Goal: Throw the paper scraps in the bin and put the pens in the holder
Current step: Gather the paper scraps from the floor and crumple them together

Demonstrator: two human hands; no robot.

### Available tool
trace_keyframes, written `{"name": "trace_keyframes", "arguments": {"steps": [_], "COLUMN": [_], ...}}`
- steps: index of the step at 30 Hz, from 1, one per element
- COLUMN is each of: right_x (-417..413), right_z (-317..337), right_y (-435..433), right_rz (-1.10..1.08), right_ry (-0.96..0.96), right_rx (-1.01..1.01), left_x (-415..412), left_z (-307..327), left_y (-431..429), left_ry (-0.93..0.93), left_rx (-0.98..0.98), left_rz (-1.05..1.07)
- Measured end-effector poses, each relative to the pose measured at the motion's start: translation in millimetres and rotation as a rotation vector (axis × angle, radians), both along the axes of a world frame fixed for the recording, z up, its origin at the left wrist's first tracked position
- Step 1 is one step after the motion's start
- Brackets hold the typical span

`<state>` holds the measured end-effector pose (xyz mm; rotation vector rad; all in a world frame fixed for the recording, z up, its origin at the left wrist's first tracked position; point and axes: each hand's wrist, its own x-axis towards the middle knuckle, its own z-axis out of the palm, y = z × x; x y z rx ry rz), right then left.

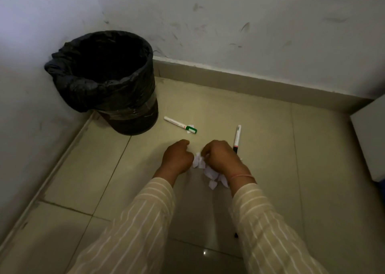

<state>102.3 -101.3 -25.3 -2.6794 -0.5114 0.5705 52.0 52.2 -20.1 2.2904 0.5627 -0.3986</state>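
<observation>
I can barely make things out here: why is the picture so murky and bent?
Head view: dim room light; the bin interior is pure black; wide-angle lens bows the skirting; a small glare spot shows on the floor tile; hands and scraps look slightly soft.

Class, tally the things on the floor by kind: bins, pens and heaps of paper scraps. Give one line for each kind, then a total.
Bins: 1, the black-lined bin in the corner.
Pens: 2, the green-capped pen and the red-ended pen.
Heaps of paper scraps: 1, the paper scraps between the hands; single pieces cannot be counted.
Total: 4
</observation>
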Motion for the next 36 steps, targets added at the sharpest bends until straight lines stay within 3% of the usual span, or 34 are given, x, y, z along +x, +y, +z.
{"name": "trace_keyframes", "arguments": {"steps": [4, 9, 11, 15, 18, 23, 27, 32, 36], "right_x": [3, -25, -38, -45, -33, -48, -70, -74, -72], "right_z": [23, 14, 9, 15, 15, 0, -11, -6, 0], "right_y": [-18, -16, -20, -52, -90, -98, -89, -90, -86], "right_rz": [-0.194, -0.103, -0.166, -0.481, -0.604, -0.404, -0.377, -0.494, -0.374], "right_ry": [-0.025, 0.135, 0.159, -0.001, -0.077, 0.096, 0.136, 0.107, 0.179], "right_rx": [0.109, 0.0, 0.081, 0.261, 0.198, 0.054, 0.092, 0.137, -0.003], "left_x": [-3, -9, -10, -15, -19, -29, -28, -23, -32], "left_z": [-1, -3, -2, 1, 3, 4, 4, 13, 11], "left_y": [-7, -35, -40, -30, -24, -46, -54, -38, -39], "left_ry": [0.0, 0.02, 0.025, 0.026, 0.056, 0.121, 0.117, 0.113, 0.225], "left_rx": [0.04, 0.057, 0.01, 0.029, 0.089, 0.061, 0.029, 0.13, 0.233], "left_rz": [-0.047, -0.214, -0.212, -0.17, -0.185, -0.292, -0.327, -0.323, -0.535]}}
